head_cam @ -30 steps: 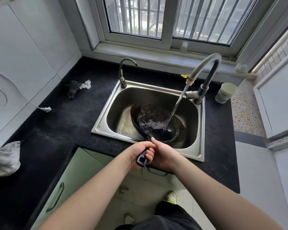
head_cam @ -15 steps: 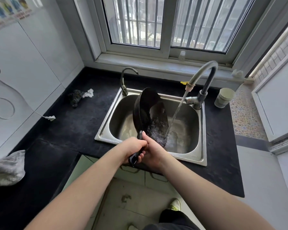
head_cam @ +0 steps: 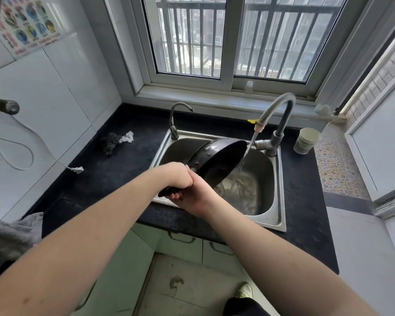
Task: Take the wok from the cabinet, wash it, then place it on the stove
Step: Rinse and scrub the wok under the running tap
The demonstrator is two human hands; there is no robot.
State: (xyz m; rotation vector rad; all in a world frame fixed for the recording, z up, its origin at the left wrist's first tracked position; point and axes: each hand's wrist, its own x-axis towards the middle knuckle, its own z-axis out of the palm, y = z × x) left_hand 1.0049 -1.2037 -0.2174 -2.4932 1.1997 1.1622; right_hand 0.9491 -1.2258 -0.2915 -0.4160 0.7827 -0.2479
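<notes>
Wok (head_cam: 217, 160) held up over the sink (head_cam: 274, 221), tipped steeply on edge, dark underside facing camera, bowl facing away toward the tap. Both hands on the handle (head_cam: 167, 192): left hand (head_cam: 176, 175) wrapped over the top, fingers curled tight round it; right hand (head_cam: 192, 195) cupped underneath, fingers curled round the same handle, touching the left. Handle end poking out below the left hand, toward the counter edge.

Tall gooseneck tap (head_cam: 278, 117) at sink's back right, running. Water stream (head_cam: 245, 156) falling just beside the wok's right rim, landing in the basin. Cannot tell if stream touches the rim. Smaller tap (head_cam: 176, 119) at sink's back left, close behind the raised wok.

Black countertop (head_cam: 114, 169) all round. Dark scouring pad (head_cam: 110, 142) with a white scrap (head_cam: 127, 137) touching it, left of the sink, well apart from the hands. White plug (head_cam: 77, 169) on a cable lying nearer the wall. Paper cup (head_cam: 307, 140) right of the tall tap, upright. Grey cloth (head_cam: 12, 238) at the left edge, partly hidden by the left forearm. Barred window (head_cam: 228, 35) behind the sink. Pale green cabinet doors (head_cam: 183, 245) under the counter.
</notes>
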